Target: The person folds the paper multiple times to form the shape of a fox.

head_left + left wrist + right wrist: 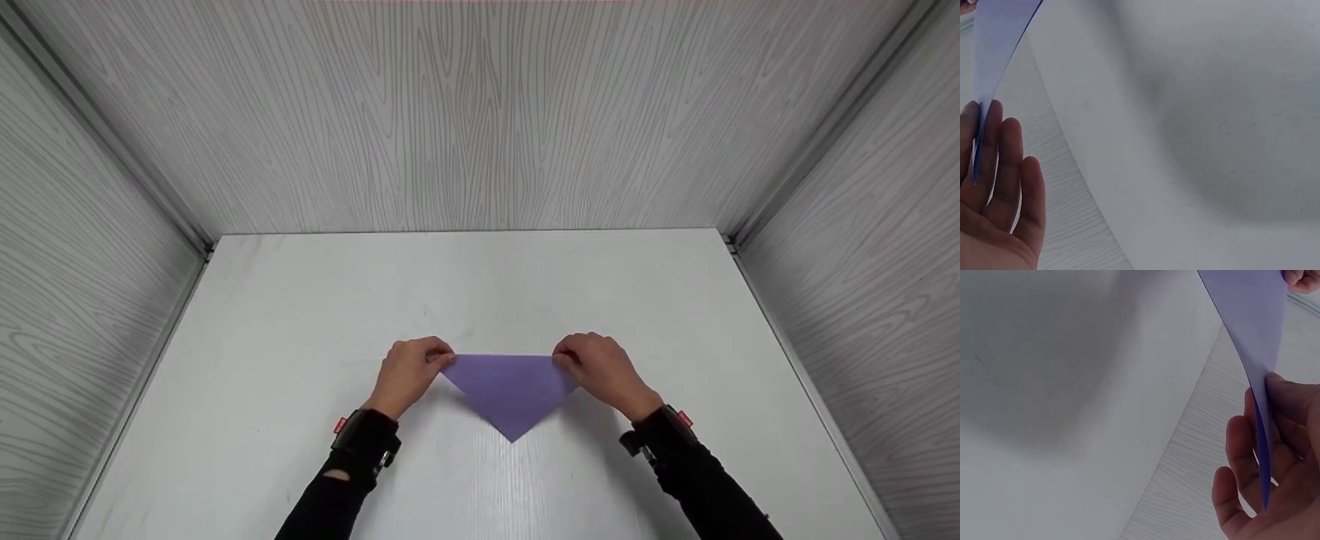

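Observation:
A sheet of purple paper (pixel 511 390), folded into a triangle, is stretched between both hands with its long straight edge away from me and its point toward me. My left hand (pixel 411 371) pinches the left corner between thumb and fingers. At the other corner my right hand (pixel 602 369) does the same. In the left wrist view the paper (pixel 1002 45) runs down between thumb and index finger, the other fingers extended behind it. The right wrist view shows the paper (pixel 1252 320) slightly bowed, its darker purple inner side visible near the right hand's corner.
A white tabletop (pixel 300 300) lies under the hands, with their shadows on it. Pale wood-grain panels rise at the back (pixel 480 112), the left (pixel 82 262) and the right (pixel 870 262). Black bands sit on both wrists.

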Action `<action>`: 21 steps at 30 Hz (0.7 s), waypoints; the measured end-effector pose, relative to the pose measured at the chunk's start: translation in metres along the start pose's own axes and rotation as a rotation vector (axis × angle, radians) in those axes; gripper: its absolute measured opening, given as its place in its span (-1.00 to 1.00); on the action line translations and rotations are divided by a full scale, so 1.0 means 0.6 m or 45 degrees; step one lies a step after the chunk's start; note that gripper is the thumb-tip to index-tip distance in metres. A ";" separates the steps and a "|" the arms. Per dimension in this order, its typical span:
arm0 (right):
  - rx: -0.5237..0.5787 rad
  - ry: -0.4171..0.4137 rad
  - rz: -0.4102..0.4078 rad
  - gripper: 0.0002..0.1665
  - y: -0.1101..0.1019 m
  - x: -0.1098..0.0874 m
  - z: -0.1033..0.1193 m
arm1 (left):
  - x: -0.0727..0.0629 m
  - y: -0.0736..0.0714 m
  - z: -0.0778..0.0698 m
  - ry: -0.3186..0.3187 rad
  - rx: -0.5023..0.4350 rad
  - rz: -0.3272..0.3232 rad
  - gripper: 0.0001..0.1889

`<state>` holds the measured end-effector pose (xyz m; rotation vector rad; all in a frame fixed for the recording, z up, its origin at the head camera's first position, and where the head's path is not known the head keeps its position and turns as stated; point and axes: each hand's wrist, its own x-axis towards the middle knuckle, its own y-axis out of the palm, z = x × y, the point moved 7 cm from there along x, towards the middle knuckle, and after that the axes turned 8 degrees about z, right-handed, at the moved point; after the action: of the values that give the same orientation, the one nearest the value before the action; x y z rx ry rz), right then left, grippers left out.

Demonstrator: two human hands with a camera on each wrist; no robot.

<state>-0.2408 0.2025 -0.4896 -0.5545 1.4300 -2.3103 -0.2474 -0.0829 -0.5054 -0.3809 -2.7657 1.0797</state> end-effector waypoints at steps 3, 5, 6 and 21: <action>-0.023 0.018 0.040 -0.96 0.015 0.004 -0.009 | -0.001 0.009 0.017 -0.041 0.033 0.039 -0.94; -0.034 0.042 0.072 -0.95 0.026 0.005 -0.016 | -0.004 0.017 0.028 -0.059 0.070 0.057 -0.94; -0.042 0.051 0.085 -0.94 0.032 0.005 -0.019 | -0.005 0.021 0.033 -0.071 0.088 0.066 -0.93; -0.097 0.153 0.127 -0.94 0.073 0.010 -0.048 | -0.006 0.055 0.067 -0.201 0.196 0.040 -0.93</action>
<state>-0.2562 0.2028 -0.5401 -0.3624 1.5691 -2.2520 -0.2471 -0.0865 -0.5576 -0.3337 -2.7932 1.3762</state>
